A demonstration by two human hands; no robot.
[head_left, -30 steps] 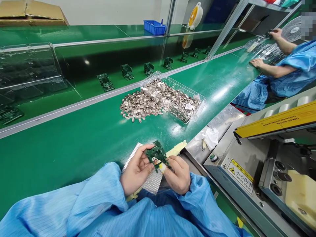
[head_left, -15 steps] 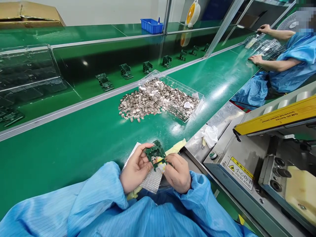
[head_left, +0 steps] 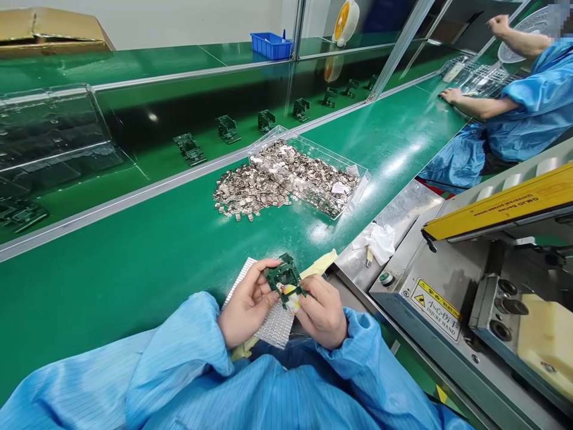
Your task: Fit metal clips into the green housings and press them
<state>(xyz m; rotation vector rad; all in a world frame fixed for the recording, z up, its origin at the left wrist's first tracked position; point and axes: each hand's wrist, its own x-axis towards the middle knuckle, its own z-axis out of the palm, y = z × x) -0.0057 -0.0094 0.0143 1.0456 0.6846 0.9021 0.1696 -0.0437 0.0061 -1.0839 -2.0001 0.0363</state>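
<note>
A green circuit board (head_left: 285, 270) with an open frame shape is held up in front of my chest. My left hand (head_left: 244, 307) is closed on its left edge, thumb below and fingers behind. At the lower right edge, my right hand (head_left: 324, 310) pinches the board with bent fingers; whether a small part or tool is also between them is hidden. A yellow and white patch (head_left: 293, 303) shows at the board's lower side, too small to name. Beneath my hands lies a sheet covered with small silvery pieces (head_left: 273, 329), slanting over my lap.
A clear plastic tray (head_left: 353, 203) of small metal parts lies tipped, with a loose heap (head_left: 253, 191) beside it. Several circuit boards (head_left: 228, 128) line the belt behind. A machine (head_left: 434, 310) with a hand-injury warning stands at right. A co-worker's arm (head_left: 481, 107) reaches over the far bench.
My hands and the circuit board stay almost in place, with the board tilted slightly differently. The co-worker has raised one hand away from the clear trays at the far right.
</note>
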